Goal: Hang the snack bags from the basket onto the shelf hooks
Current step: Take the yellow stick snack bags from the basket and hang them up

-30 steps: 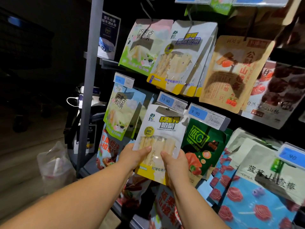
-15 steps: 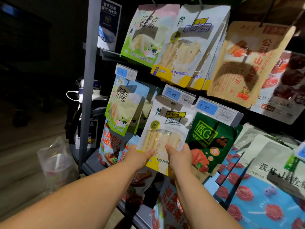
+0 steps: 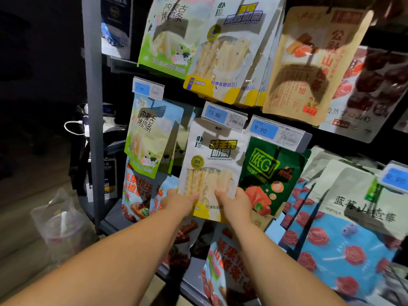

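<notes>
A white and yellow snack bag (image 3: 212,164) with pale sticks behind a clear window hangs upright in the middle row of the shelf. Its top hole sits at the hook (image 3: 218,128) under the 13.80 price tag (image 3: 224,115). My left hand (image 3: 178,200) pinches the bag's lower left corner, thumb on the front. Its lower right corner is pinched the same way by my right hand (image 3: 235,204). No basket is in view.
Other bags hang close around: a blue-green one (image 3: 152,138) to the left, a green one (image 3: 269,175) to the right, several blue ones (image 3: 344,246) further right, more above. A grey upright post (image 3: 93,107) stands left. A clear plastic bag (image 3: 59,219) lies on the floor.
Both hands have pushed the bag up and further toward the shelf, so its top now sits at the hook under the 13.80 tag. The view has moved closer.
</notes>
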The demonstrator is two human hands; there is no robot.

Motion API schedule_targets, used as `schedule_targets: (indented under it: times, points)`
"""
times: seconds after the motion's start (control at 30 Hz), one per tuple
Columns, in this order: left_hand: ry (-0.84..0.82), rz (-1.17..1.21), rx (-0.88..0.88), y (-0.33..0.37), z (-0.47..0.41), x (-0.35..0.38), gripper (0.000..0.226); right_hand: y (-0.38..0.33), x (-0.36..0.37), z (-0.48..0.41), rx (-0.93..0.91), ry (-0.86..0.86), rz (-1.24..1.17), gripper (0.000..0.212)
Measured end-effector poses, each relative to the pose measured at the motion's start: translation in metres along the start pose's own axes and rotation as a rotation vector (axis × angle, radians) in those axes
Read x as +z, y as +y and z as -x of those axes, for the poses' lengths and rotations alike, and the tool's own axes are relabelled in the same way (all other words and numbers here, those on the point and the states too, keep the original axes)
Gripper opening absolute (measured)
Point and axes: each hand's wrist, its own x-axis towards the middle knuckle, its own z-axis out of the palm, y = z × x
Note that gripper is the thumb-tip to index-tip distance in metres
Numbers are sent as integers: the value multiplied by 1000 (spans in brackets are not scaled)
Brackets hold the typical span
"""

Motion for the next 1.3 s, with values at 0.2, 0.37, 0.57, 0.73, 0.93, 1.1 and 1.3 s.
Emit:
schedule_targets:
  times: [0.2,0.37,0.57,0.73,0.93,1.1,1.3]
  points:
    - [73,-51,11,6,22,7,74,11,-16,12,13,-11,181,20]
    - [-7,-77,125,13,50,32,67,18,-44,25,38,-17,153,14]
    - [-270,-161,303,31,95,86,27,31,-115,46,22,77,168,19]
    - [-551,-312,454,41,145,154,33,51,-218,76,38,156,212,24]
    - [-795,-363,620,54,227,240,37,67,-340,130,133,222,369,20]
    - [-1056,-340,663,41,305,317,31,88,-425,181,290,403,368,17]
    - [-1236,-379,792,21,400,392,25,109,-515,236,425,563,392,18]
